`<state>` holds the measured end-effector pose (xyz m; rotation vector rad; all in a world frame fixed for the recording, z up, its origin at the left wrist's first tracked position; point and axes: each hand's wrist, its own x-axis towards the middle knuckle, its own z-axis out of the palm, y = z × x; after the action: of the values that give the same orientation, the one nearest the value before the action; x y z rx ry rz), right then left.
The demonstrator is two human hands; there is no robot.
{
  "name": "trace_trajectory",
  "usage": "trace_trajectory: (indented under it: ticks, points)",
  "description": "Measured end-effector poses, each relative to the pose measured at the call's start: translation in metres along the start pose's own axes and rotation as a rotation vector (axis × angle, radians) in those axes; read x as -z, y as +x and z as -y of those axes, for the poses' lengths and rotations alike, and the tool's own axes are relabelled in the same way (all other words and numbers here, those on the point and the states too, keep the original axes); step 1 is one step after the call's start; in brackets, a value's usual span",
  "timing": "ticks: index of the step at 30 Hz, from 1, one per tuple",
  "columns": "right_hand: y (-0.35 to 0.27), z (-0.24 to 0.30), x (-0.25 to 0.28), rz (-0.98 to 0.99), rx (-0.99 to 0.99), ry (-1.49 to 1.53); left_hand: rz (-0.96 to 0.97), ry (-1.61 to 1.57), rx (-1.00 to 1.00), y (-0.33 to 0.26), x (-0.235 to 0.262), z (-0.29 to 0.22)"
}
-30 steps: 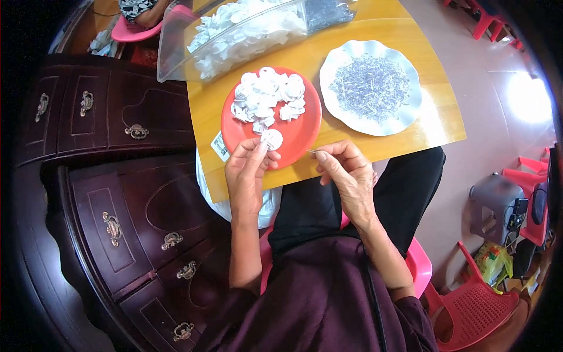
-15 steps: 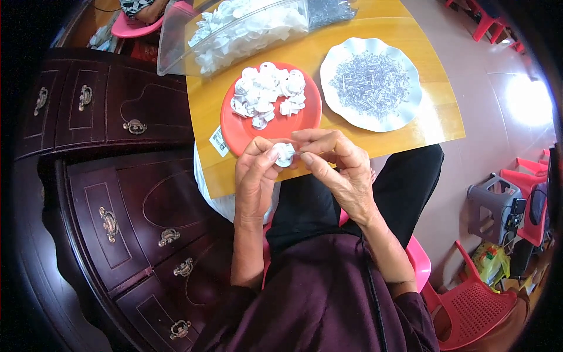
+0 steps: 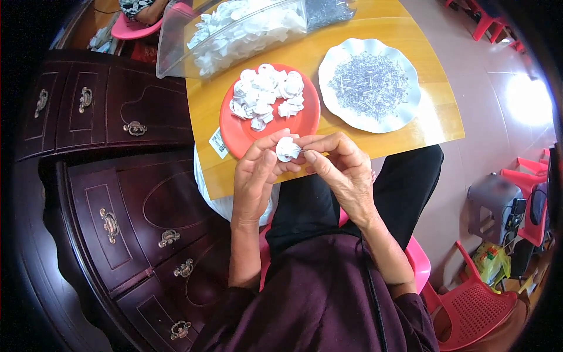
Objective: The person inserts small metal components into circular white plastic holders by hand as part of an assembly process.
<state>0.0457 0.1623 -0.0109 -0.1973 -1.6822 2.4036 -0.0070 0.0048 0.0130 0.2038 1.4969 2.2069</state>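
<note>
Over the table's near edge, my left hand (image 3: pixel 253 176) is closed around a small round white plastic piece (image 3: pixel 285 149), its fingertips at the rim. My right hand (image 3: pixel 346 176) pinches a thin pin-like piece (image 3: pixel 302 151) against the right side of that white piece; its exact kind is too small to make out. Just beyond my hands, similar white plastic pieces (image 3: pixel 256 94) are heaped on a red plate (image 3: pixel 305 124). To the right, a white scalloped plate (image 3: pixel 326 105) holds a pile of small thin clear pieces (image 3: pixel 369 85).
At the table's far side stand a clear bin (image 3: pixel 173 50) of white pieces and a bag of thin pieces (image 3: pixel 329 13). Dark wooden drawers (image 3: pixel 135 193) line the left. A grey stool (image 3: pixel 492 205) and a red chair (image 3: pixel 478 305) are on the right.
The white piece has turned in my left fingers and its side now shows more. My left thumb has drawn back from its face. The right hand keeps its pinch beside it.
</note>
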Motion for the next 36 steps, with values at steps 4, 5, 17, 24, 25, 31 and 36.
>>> trace_trajectory:
  ticks: [4,5,17,24,25,31,36]
  points:
    - [0.000,0.005,0.000,-0.007,-0.030,0.030,0.064,0.142,-0.014,-0.002,0.008,-0.002]
    - [-0.001,0.006,-0.001,-0.008,-0.037,0.060,0.082,0.110,-0.008,-0.002,0.010,-0.002]
    - [-0.004,0.009,-0.003,-0.003,-0.001,-0.056,0.140,-0.013,0.020,0.001,0.022,0.004]
    - [-0.005,0.008,-0.002,0.000,0.009,-0.097,0.149,0.003,0.016,0.002,0.022,0.003]
    - [-0.005,0.008,-0.002,0.000,0.009,-0.096,0.148,0.003,0.017,0.002,0.022,0.003]
    - [-0.005,0.008,-0.001,0.010,0.051,-0.105,0.148,-0.008,0.030,0.003,0.022,0.003]
    - [-0.005,0.012,0.000,0.010,0.061,-0.155,0.126,0.012,0.049,0.003,0.022,0.003]
